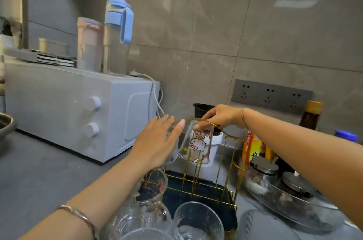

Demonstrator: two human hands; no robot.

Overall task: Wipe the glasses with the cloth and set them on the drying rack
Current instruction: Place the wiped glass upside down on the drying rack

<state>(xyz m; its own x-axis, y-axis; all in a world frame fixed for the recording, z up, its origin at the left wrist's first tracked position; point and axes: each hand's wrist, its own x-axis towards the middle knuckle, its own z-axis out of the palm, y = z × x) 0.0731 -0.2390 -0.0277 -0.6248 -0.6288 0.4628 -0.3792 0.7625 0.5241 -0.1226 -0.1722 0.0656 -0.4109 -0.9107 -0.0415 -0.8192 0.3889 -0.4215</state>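
Head view:
- Right hand [220, 116]: fingers clamped on upturned base of printed glass [198, 145], seating it mouth-down on rack [196, 194] peg.
- Left hand [159, 137]: fingers straight, spread, holding nothing. Beside ribbed glass [172, 153] on rack; contact unclear.
- Progress, my guess: two racked. More glasses [198, 220] at bench [49, 171] front edge, unclear if wiped.
- Cloth not clearly seen.
- Grey bench, tiled wall, sockets [271, 96]. Oven [68, 106] at left rear, bottles [253, 145] toward right edge.
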